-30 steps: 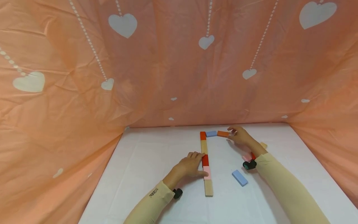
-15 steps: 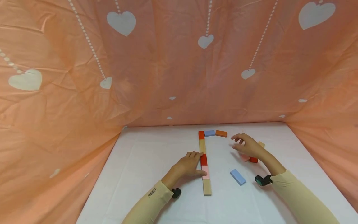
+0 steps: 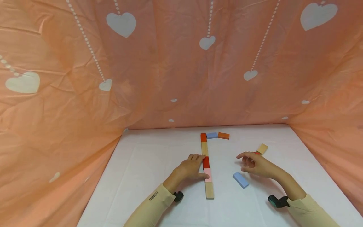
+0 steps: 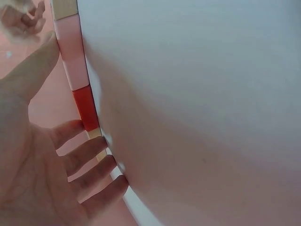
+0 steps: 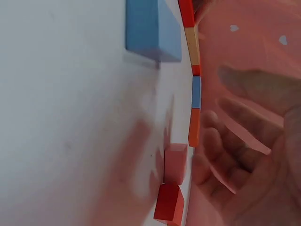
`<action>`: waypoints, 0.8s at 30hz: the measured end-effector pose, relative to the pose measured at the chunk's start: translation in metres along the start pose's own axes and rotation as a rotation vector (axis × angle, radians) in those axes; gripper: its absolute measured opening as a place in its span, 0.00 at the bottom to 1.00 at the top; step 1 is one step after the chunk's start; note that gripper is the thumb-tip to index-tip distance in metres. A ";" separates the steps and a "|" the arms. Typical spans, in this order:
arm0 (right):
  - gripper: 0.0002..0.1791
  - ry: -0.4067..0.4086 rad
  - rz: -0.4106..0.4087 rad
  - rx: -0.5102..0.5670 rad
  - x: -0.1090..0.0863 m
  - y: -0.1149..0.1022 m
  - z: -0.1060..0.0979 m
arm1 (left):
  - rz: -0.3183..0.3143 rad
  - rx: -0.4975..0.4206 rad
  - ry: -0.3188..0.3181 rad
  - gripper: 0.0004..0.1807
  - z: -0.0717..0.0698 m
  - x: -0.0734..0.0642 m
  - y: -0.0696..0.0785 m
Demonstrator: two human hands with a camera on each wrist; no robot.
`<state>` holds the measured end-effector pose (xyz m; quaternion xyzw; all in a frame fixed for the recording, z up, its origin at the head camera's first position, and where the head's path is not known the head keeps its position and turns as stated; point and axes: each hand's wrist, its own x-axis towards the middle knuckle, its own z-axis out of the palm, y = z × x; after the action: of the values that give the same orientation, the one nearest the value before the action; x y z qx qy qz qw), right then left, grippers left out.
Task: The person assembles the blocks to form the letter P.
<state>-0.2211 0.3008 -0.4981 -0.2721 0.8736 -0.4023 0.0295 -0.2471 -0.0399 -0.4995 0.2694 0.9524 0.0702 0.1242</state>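
Observation:
My left hand lies beside a straight row of flat blocks, with fingertips at a red block and the thumb at a pink block. Light wood blocks and another red one fill out the row. From its far end, a blue block and an orange block run rightward. My right hand hovers with loosely bent fingers and holds nothing. Under it, hidden in the head view, a loose pink block shows in the right wrist view beside a red block.
A loose blue block lies on the white tabletop, left of and nearer than my right hand. Beyond that hand sits a wood block. An orange curtain with white hearts hangs around the table.
My right hand has left the orange block at the far end and come back toward me, over the loose blocks on the right. The left hand stays at the row.

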 end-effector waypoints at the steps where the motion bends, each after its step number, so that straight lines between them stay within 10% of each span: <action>1: 0.25 -0.029 0.007 0.013 -0.003 -0.001 0.001 | 0.000 -0.003 -0.001 0.52 0.000 0.000 0.000; 10: 0.35 -0.229 0.132 0.137 -0.022 -0.012 0.007 | 0.015 -0.007 0.010 0.52 0.000 -0.002 -0.001; 24: 0.40 -0.269 0.133 0.133 -0.025 -0.014 0.019 | 0.013 -0.006 0.013 0.52 0.001 0.000 -0.001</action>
<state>-0.1890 0.2933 -0.5050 -0.2627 0.8493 -0.4163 0.1909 -0.2476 -0.0409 -0.5012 0.2746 0.9513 0.0756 0.1182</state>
